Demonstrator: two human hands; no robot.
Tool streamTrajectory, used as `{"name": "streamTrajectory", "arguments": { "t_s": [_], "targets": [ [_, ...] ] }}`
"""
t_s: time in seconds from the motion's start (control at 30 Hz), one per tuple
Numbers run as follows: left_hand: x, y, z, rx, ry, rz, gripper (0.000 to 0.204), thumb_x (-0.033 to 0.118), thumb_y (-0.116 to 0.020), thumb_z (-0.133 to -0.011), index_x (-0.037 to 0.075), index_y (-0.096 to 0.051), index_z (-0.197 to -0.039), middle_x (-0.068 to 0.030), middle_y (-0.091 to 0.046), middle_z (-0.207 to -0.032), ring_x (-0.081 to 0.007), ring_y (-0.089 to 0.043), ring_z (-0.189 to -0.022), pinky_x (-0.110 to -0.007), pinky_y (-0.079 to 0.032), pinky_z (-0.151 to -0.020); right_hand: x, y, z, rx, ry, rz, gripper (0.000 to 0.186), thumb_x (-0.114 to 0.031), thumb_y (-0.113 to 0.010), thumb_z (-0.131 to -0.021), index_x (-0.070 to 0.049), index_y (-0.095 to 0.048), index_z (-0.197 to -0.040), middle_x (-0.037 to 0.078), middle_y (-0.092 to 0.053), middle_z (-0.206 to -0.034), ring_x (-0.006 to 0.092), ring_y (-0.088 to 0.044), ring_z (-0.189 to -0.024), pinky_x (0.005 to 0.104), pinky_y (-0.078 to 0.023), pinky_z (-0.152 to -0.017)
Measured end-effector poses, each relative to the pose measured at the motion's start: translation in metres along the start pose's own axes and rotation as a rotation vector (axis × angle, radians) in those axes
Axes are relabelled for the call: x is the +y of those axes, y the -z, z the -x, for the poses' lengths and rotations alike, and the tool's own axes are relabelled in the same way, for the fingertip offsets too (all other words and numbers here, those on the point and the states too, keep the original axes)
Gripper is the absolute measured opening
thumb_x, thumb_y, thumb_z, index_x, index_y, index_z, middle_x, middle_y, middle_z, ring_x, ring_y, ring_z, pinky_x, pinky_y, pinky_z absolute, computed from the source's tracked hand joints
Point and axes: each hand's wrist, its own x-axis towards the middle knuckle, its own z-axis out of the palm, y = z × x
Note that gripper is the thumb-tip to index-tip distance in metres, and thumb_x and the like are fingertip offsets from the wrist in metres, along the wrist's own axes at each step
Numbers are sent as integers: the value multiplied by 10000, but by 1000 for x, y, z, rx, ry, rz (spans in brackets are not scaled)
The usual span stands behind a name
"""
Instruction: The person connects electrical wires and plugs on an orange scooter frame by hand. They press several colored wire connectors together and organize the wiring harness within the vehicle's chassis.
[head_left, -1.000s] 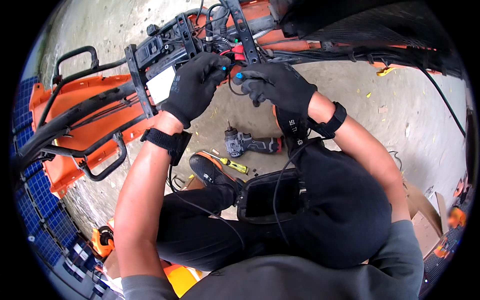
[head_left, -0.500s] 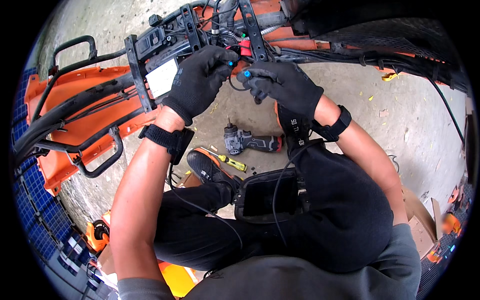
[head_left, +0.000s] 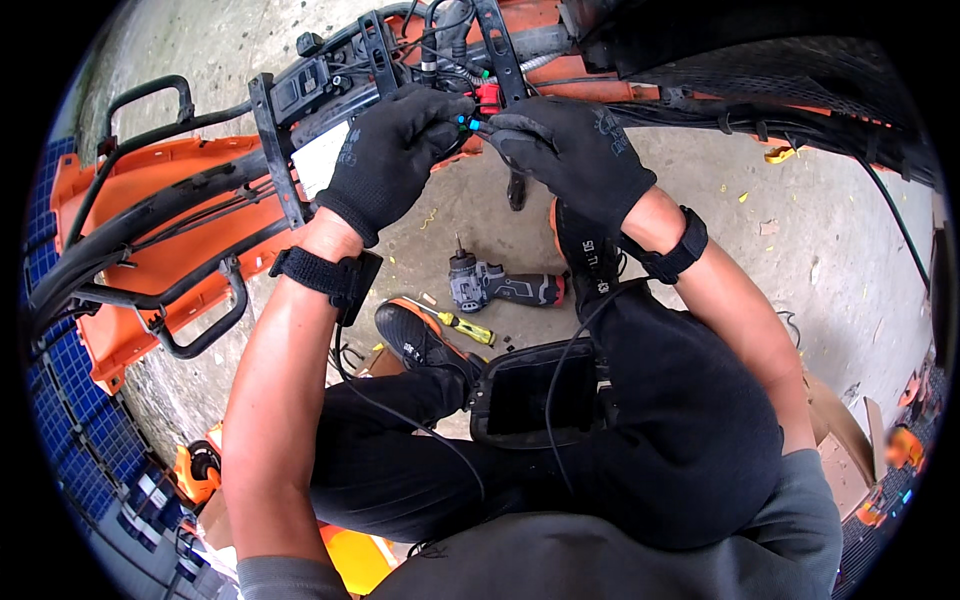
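closely facing | left hand (head_left: 385,150), right hand (head_left: 582,155) | pinching blue connectors (head_left: 473,125)

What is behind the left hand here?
A white panel and a black bar with holes run partly behind the left hand. The panel shows at its left, the bar above it; the hand covers the rest, so where either ends cannot be seen.

Looks down from the wearer's head, left of two side-by-side fisheyes; faces past knees (head_left: 690,410) to hands (head_left: 385,155), near; takes in floor (head_left: 700,195).
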Motion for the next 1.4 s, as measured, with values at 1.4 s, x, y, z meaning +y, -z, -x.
{"name": "streamTrajectory", "arguments": {
  "t_s": [1.4],
  "targets": [
    [-2, -4, -1, -73, 15, -92, 201, 79, -651, -921, 52, -698, -1114, -158, -656, -950, -323, -649, -856, -386, -516, -758, 3, -2, -3, -97, -85, -12, 255, -186, -635, -937, -2, -678, -1108, 136, -673, -979, 260, -647, -867, 363, -504, -787]
  ]
}}
